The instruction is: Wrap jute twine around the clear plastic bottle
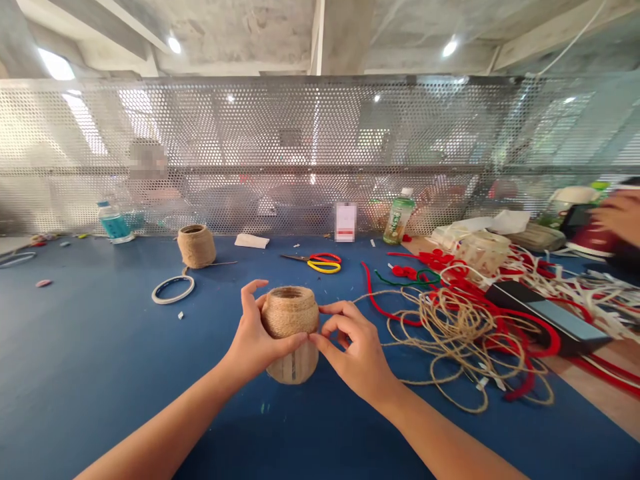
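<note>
In front of me stands a jar (291, 363), its upper part wrapped in rows of jute twine and its lower part bare and see-through with streaks. My left hand (257, 340) is closed around the jar's left side, with the thumb pressed on the wrapping's lower edge. On the other side, my right hand (353, 343) pinches the jute twine at the jar's right edge, its thumb tip close to my left thumb. A loose heap of jute twine (457, 323) lies to the right, with strands running toward my right hand.
Farther back are a fully wrapped jar (196, 247), a roll of tape (173, 290), scissors (320, 262) and two bottles (116, 223) (399, 217). Red cords (375, 300) and a black box (545, 313) lie right. Another person's hand (620, 213) shows far right. A perforated metal screen (280, 127) borders the table.
</note>
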The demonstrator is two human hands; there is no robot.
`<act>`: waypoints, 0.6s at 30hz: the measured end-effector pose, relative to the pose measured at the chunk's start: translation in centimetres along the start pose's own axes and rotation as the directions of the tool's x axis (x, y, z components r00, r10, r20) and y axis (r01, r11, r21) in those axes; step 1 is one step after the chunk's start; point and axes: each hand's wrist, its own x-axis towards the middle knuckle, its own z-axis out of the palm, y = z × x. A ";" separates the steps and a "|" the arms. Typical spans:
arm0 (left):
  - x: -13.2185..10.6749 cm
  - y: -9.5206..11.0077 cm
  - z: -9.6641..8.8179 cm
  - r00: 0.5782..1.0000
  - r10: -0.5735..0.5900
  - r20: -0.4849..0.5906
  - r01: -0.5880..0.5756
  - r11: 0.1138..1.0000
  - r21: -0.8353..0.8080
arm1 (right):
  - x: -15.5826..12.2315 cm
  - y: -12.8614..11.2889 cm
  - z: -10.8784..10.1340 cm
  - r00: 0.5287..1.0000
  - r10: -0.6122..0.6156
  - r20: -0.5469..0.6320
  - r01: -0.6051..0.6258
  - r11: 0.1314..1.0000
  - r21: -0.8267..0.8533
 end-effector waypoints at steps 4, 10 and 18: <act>0.0 -0.4 0.4 1.000 0.006 0.014 -0.004 0.993 -0.116 | 0.0 0.0 -0.1 0.999 -0.040 -0.034 0.040 0.999 -0.011; 0.2 -0.6 0.3 0.999 -0.026 0.036 0.031 0.992 -0.123 | 0.1 0.0 -0.2 0.999 -0.036 -0.018 0.035 0.998 -0.046; 0.4 -0.7 0.1 0.998 -0.044 0.036 0.047 0.995 -0.093 | 0.3 0.2 -0.5 0.999 -0.035 0.035 0.037 0.998 -0.060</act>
